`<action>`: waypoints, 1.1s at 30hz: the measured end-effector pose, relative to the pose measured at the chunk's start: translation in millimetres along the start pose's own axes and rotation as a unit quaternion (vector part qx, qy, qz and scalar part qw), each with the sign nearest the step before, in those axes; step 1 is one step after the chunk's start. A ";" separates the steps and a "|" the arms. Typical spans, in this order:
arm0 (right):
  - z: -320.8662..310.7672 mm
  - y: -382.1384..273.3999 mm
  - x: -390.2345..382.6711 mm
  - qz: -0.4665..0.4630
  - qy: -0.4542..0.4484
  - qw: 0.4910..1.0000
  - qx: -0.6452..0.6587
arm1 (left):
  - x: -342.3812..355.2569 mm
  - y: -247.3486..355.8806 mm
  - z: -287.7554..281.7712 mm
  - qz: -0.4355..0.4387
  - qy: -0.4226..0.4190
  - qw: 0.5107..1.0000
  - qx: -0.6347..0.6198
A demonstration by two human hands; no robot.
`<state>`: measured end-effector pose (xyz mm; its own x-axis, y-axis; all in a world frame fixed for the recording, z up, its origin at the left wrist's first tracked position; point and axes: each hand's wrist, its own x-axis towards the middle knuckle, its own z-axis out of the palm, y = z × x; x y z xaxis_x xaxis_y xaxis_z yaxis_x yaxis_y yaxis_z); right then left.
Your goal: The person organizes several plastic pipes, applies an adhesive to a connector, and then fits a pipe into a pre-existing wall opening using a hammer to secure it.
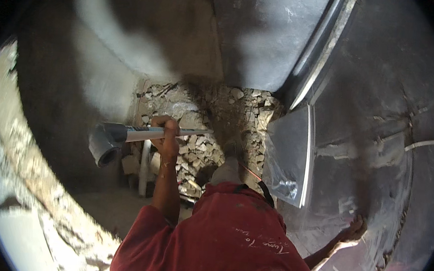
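Observation:
My left hand is closed around a slim white pipe, held nearly horizontal over the rubble, with a dark grey elbow fitting on its left end. My right hand is low at the right, against the grey wall beside a broken pale edge; its fingers look slightly bent and apart, resting on that surface. My red shirt and one leg show below the pipe.
Broken stone rubble covers the narrow floor between walls. A grey board with plastic sheeting stands at the right of it. An upright white pipe is at its left. A rough broken ledge curves along the far left.

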<state>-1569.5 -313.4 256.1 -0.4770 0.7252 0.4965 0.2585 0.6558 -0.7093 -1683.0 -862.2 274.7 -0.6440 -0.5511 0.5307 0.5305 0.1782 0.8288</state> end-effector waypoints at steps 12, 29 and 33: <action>309.1 3.7 -148.6 0.205 -0.450 0.868 0.043 | 231.0 -200.6 30.9 -0.228 -0.234 0.880 0.344; 608.0 -18.9 -140.9 0.248 -0.525 0.814 0.019 | 406.5 -363.1 98.5 -0.281 -0.277 0.837 0.380; 671.9 -46.4 -114.2 0.240 -0.544 0.803 0.041 | 420.6 -418.3 130.4 -0.275 -0.273 0.838 0.384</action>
<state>-2091.5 -567.8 -103.8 -0.8014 0.2484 -0.5441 0.5979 0.3074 -0.7403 -2247.6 -1062.2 174.4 -0.9421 -0.3043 -0.1407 -0.3057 0.6073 0.7333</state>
